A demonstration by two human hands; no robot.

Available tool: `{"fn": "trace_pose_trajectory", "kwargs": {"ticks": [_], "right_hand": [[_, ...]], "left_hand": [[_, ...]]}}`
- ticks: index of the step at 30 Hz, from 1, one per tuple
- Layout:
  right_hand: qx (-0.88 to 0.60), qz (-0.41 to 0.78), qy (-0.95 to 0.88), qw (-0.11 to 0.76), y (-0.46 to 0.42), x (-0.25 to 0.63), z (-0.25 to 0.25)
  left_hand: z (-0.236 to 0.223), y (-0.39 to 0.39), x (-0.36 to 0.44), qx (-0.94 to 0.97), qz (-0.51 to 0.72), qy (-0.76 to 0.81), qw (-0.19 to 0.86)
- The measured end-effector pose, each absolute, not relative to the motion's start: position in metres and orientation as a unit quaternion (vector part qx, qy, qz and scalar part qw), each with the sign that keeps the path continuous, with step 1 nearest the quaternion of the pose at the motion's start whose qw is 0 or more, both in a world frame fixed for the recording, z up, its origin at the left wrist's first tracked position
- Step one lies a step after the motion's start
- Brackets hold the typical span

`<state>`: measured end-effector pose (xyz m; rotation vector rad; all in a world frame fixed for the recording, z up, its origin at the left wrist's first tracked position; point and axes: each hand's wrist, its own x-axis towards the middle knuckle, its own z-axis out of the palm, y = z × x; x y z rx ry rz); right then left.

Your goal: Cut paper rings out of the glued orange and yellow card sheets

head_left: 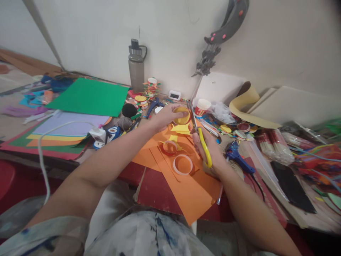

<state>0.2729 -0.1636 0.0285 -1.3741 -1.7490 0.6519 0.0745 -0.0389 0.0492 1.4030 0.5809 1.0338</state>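
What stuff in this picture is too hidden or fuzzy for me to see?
All in the head view:
- Little white clock: digits too small and blurred.
- Scissors: the right hand hides part of the handles.
- Yellow round piece: the left hand covers some.
- Red thing: cut off by the left edge.

"Left side?"
"Left forearm (119, 153) is slanting up and inward, bare, the elbow bending. Left hand (168, 118) is pinching, its thumb (181, 115) pointing rightward."
"Right?"
"Right forearm (246, 193) is angling up and leftward, also bare. Right hand (214, 150) is gripping — fingers (196, 142) curling."
"Spacing?"
"Both hands are hovering near each other — the right one sitting lower in view."
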Motion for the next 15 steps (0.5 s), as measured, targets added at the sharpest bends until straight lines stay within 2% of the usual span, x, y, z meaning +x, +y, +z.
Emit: {"fn": "trace_pose_trajectory", "kwargs": {"ticks": [15], "right_hand": [[-0.531, 0.261, -0.695, 0.409, -0.160, 0.274, 0.018]], "left_hand": [[0.054, -0.044, 0.073, 0.629, 0.402, 0.277, 0.605]]}}
